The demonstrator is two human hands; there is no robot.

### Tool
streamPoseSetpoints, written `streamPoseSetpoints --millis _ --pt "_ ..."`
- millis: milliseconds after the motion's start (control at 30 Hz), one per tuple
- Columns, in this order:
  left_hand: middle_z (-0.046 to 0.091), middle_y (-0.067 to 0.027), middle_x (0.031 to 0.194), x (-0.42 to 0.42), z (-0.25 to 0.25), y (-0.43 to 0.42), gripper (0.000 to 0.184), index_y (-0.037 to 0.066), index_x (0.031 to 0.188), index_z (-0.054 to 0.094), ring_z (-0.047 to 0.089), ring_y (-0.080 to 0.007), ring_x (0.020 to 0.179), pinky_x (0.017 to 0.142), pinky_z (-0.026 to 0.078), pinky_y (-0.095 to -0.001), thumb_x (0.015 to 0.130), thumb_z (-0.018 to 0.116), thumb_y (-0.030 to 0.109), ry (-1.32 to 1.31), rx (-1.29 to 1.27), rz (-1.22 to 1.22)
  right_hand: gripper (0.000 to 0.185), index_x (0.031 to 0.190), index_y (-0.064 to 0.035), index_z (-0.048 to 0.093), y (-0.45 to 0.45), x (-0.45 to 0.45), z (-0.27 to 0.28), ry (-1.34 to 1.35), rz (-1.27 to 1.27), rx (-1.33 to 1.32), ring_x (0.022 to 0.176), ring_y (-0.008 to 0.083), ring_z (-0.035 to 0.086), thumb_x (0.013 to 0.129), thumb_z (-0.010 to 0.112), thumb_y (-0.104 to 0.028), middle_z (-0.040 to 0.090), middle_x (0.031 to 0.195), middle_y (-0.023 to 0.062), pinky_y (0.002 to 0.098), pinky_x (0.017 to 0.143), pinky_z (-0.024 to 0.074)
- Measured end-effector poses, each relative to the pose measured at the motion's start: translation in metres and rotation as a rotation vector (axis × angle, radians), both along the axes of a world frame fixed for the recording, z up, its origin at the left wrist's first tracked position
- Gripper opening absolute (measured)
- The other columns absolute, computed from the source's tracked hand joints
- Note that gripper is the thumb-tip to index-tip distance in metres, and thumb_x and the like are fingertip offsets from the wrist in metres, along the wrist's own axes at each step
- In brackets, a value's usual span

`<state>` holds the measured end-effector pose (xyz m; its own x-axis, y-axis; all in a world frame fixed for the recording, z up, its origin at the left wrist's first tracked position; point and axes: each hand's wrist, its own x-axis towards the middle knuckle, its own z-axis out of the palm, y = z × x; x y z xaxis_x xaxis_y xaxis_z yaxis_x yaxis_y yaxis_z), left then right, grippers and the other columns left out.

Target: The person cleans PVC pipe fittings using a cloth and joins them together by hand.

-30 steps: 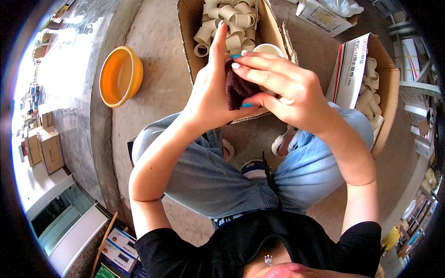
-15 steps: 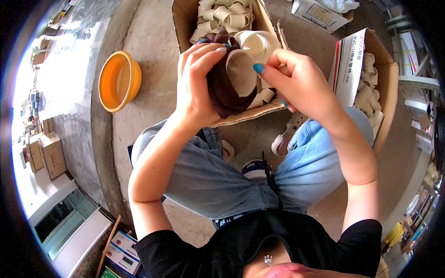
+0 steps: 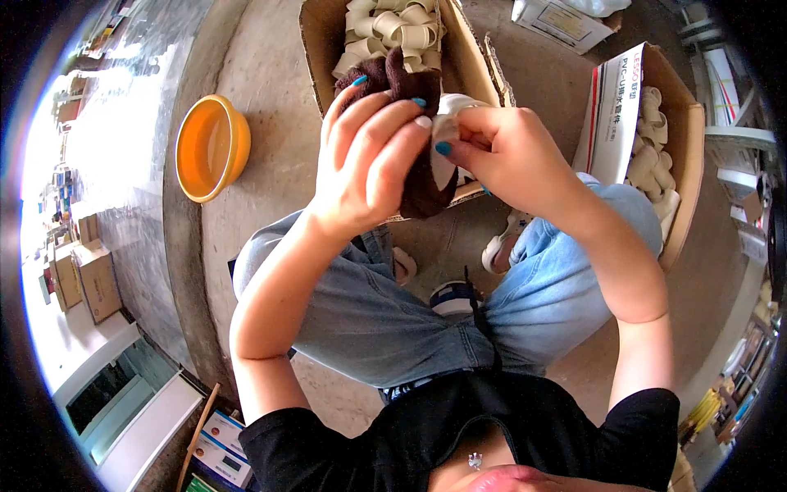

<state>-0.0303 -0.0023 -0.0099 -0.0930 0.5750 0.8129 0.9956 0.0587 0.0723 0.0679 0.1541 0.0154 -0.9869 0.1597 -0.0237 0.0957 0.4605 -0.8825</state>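
Note:
My left hand (image 3: 369,156) is closed round a dark brown cloth (image 3: 425,193), which wraps a cream plastic pipe fitting (image 3: 443,170). The fitting's open end is turned to the right, and most of its body is hidden by the cloth and my fingers. With thumb and fingers, my right hand (image 3: 512,152) pinches at the fitting's rim. Both hands are raised above an open cardboard box (image 3: 463,49) holding several cream pipe fittings (image 3: 393,29). A larger white piece behind my right fingers is mostly covered.
An orange basin (image 3: 213,148) sits on the concrete floor at left. At right stands another cardboard box (image 3: 684,180) of fittings, with a printed white flap (image 3: 611,115). A white carton (image 3: 566,25) is farther back. My bent knees flank the space below my hands.
The fitting has turned in the cloth, so its opening faces more to the right and shows narrower. My right hand has moved slightly left onto its rim.

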Motion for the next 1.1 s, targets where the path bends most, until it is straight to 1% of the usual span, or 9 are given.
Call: streamPoseSetpoints --millis 133,300,400,500,633,733,900,1000,1100 --pt "0.057 -0.0144 0.103 -0.003 0.011 -0.002 0.038 -0.001 0.104 0.05 0.054 -0.0312 0.095 0.088 0.042 -0.0436 0.068 0.06 0.008 -0.208 -0.16 -0.16 0.009 0.07 -0.001 0.055 0.006 -0.001 0.0 0.354 0.092 0.323 0.059 0.0344 0.059 0.072 0.058 -0.009 0.056 0.06 0.0173 0.0397 0.056 0.048" --pt "0.056 -0.0168 0.1 0.001 0.003 -0.002 0.045 -0.004 0.106 0.048 0.053 -0.0334 0.092 0.085 0.042 -0.0414 0.065 0.062 0.007 -0.405 -0.291 -0.277 0.007 0.073 -0.0056 0.054 0.018 -0.001 0.002 0.559 0.384 0.845 0.049 0.0193 0.058 0.071 0.054 -0.013 0.052 0.053 0.0043 0.031 0.045 0.0458" --pt "0.054 -0.0173 0.102 0.005 0.004 -0.001 0.055 -0.003 0.109 0.046 0.052 -0.0351 0.092 0.084 0.042 -0.0395 0.062 0.068 0.011 -0.575 -0.326 -0.228 0.008 0.074 -0.0056 0.054 0.019 -0.005 -0.004 0.569 0.317 0.887 0.049 0.0202 0.057 0.072 0.054 -0.013 0.052 0.053 0.0035 0.0304 0.046 0.0465" --pt "0.053 -0.0173 0.104 0.012 0.005 0.0 0.061 -0.002 0.11 0.045 0.051 -0.0346 0.095 0.085 0.041 -0.0396 0.058 0.074 0.014 -0.678 -0.253 -0.127 0.014 0.078 -0.0055 0.054 0.021 -0.011 -0.004 0.42 0.124 0.628 0.055 0.0209 0.061 0.078 0.059 -0.018 0.056 0.056 0.0079 0.0306 0.05 0.0486" --pt "0.054 -0.017 0.104 0.011 0.002 0.003 0.061 -0.002 0.11 0.046 0.051 -0.0343 0.096 0.086 0.041 -0.0422 0.057 0.074 0.014 -0.424 -0.113 -0.056 0.018 0.08 -0.0023 0.057 0.023 -0.007 0.018 0.025 0.096 0.239 0.051 0.0179 0.061 0.079 0.064 -0.018 0.06 0.059 0.0101 0.0275 0.047 0.0478" --pt "0.054 -0.0153 0.105 0.01 0.003 -0.001 0.06 -0.001 0.109 0.047 0.052 -0.0333 0.096 0.087 0.04 -0.0437 0.058 0.073 0.018 -0.296 -0.102 0.03 0.012 0.076 -0.0008 0.055 0.017 -0.005 0.036 -0.468 0.172 -0.107 0.041 0.006 0.05 0.08 0.061 -0.011 0.054 0.052 0.0036 0.0223 0.036 0.0384" --pt "0.057 -0.0096 0.102 0.007 0.0 -0.004 0.036 0.004 0.103 0.053 0.054 -0.0277 0.093 0.088 0.04 -0.0448 0.069 0.06 0.014 -0.083 -0.083 0.135 0.025 0.074 -0.0008 0.054 0.005 -0.006 0.023 -0.676 0.191 -0.292 0.036 0.0077 0.047 0.089 0.05 -0.021 0.049 0.05 -0.0001 0.0216 0.032 0.0364" --pt "0.058 -0.0082 0.1 0.007 -0.002 -0.001 0.036 0.005 0.102 0.054 0.055 -0.0268 0.092 0.087 0.042 -0.0453 0.068 0.06 0.014 0.086 -0.01 0.157 0.029 0.073 -0.0013 0.054 0.0 -0.007 0.014 -0.662 0.189 -0.372 0.035 0.0078 0.045 0.09 0.049 -0.024 0.048 0.05 -0.0006 0.0217 0.032 0.0352" --pt "0.059 -0.0084 0.099 0.005 0.0 -0.001 0.034 0.006 0.101 0.054 0.055 -0.0268 0.092 0.085 0.043 -0.0453 0.069 0.06 0.013 0.085 -0.02 0.151 0.027 0.07 0.0001 0.057 -0.002 -0.003 0.0 -0.472 0.127 -0.341 0.039 0.006 0.044 0.087 0.054 -0.02 0.051 0.053 0.0 0.0202 0.037 0.0334"
